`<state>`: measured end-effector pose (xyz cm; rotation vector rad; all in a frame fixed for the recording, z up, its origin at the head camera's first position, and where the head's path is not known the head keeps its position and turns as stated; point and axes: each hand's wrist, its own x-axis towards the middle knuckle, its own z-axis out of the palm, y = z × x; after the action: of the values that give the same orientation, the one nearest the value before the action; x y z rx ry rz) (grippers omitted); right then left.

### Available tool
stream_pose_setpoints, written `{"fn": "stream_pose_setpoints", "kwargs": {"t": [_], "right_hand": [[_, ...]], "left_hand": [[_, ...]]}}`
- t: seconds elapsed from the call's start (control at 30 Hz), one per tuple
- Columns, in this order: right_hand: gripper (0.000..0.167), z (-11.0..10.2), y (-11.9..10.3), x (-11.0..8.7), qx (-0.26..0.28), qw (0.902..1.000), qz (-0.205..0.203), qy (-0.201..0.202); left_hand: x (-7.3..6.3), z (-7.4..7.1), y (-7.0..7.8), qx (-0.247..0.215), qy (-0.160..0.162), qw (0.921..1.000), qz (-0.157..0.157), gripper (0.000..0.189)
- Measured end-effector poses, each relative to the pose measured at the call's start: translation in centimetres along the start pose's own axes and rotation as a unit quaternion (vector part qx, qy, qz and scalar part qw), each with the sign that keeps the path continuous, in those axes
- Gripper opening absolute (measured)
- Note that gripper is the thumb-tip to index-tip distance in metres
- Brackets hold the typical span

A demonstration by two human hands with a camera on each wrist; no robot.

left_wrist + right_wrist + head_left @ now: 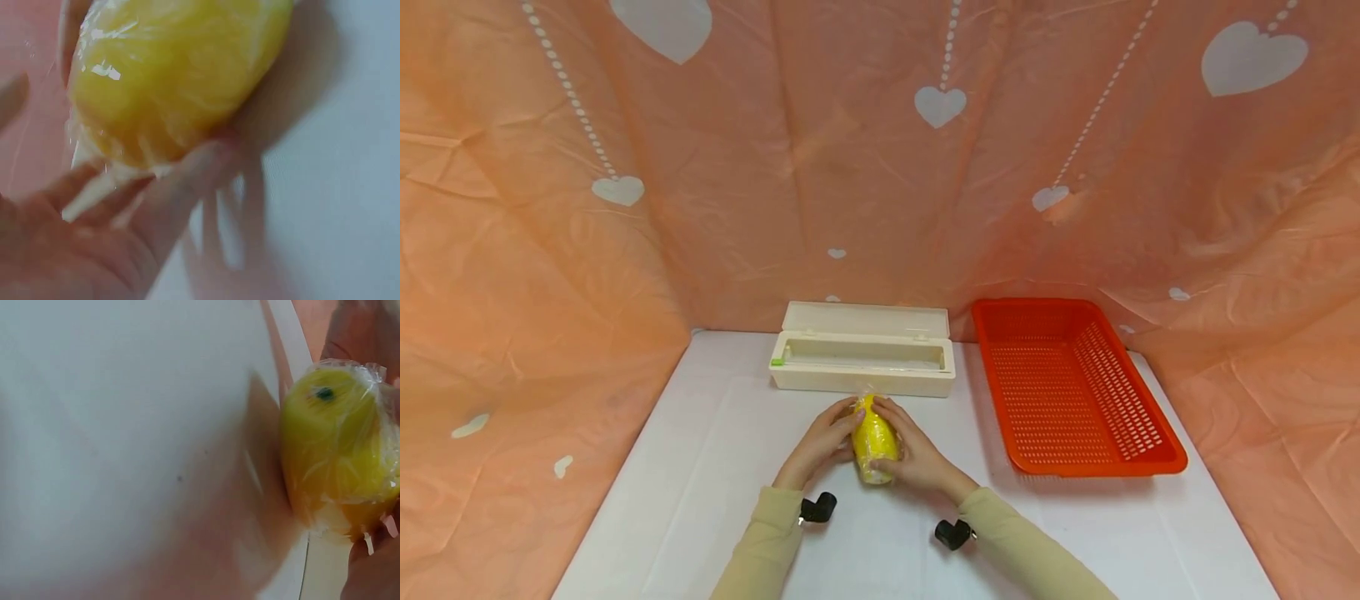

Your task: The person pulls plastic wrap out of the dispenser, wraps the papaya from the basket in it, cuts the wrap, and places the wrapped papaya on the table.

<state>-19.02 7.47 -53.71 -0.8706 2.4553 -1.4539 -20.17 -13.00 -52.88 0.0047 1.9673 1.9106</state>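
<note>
Between both hands, above the white table, is a yellow oval fruit (874,437) wrapped in clear cling film; its exact kind is not plain. My left hand (822,442) holds its left side, with the thumb against the wrapped surface in the left wrist view. From the other side, my right hand (919,450) grips the fruit, fingers near its top and thumb lower down. A dark green spot marks one end of the fruit (334,447) in the right wrist view, where loose film bunches up. Behind the hands stands a cream cling film dispenser (865,381), its lid raised.
A red plastic basket (1150,463) with perforated sides stands on the right of the white table (700,467). A green piece (777,362) sits at the dispenser's left front edge. Peach curtains (865,183) with white hearts enclose the back and sides.
</note>
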Motion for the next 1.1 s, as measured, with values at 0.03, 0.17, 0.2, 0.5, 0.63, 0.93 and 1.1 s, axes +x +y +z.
{"fn": "stream_pose_setpoints", "kwargs": {"t": [0.03,0.17,0.2,0.5,0.63,0.93,1.1], "right_hand": [[0.082,0.0,0.1,0.0,0.002,1.0,0.003,-0.001],[0.081,-0.2,0.3,0.2,0.008,1.0,0.002,-0.001],[0.08,-0.3,0.3,0.2,0.008,1.0,0.001,-0.001],[0.08,-1.3,1.0,0.4,0.012,0.9991,-0.028,-0.03],[0.078,-1.7,1.3,0.3,0.007,0.9986,-0.033,-0.042],[0.075,-1.6,1.4,0.5,-0.002,0.997,-0.062,-0.047],[0.068,-2.4,1.0,0.4,0.03,0.997,-0.041,-0.058]], "left_hand": [[-0.1,-0.1,-0.1,-0.001,-0.009,0.9999,0.004,0.077],[-0.6,-0.5,-0.5,0.023,-0.054,0.9976,0.037,0.097],[-0.7,-0.6,-0.7,0.034,-0.06,0.9966,0.044,0.102],[-0.3,-0.7,-1.3,0.05,-0.046,0.9946,0.078,0.105],[-0.3,-0.6,-1.1,0.052,-0.044,0.9949,0.074,0.106],[-0.3,-0.8,-1.3,0.045,-0.043,0.9947,0.082,0.107],[-0.1,-0.8,-1.8,-0.006,-0.046,0.9964,0.07,0.109]]}}
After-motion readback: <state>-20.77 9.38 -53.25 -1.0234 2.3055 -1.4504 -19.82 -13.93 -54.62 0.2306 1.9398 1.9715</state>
